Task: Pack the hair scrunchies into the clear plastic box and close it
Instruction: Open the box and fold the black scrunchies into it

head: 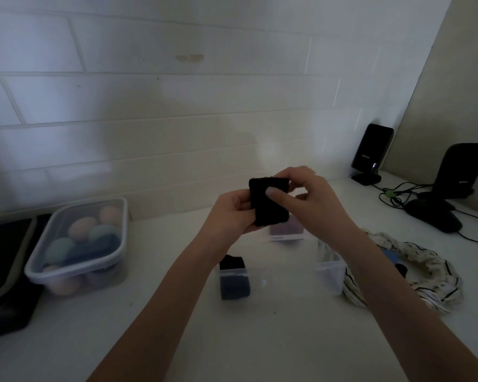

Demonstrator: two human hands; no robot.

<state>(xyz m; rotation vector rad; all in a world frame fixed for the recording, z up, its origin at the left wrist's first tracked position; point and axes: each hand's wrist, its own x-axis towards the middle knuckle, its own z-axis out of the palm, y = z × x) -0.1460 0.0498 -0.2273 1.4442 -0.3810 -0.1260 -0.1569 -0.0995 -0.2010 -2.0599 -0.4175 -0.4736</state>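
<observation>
Both hands hold a black folded hair band [265,209] up above the table. My left hand [229,213] grips its left and lower edge, and my right hand [312,199] pinches its right side with the thumb on its front. Below them stands the open clear plastic box [290,274]. A dark blue band [234,282] stands inside at the box's left end, with a black one just behind it. Cream patterned scrunchies [436,274] lie on the table to the right of the box. A purplish item [286,230] shows behind the box, partly hidden by my hands.
A lidded clear container [80,244] with pastel egg-shaped sponges sits at the left, next to a black tray [6,271]. Two black stands [371,153] with cables occupy the back right corner. A white tiled wall runs behind the table.
</observation>
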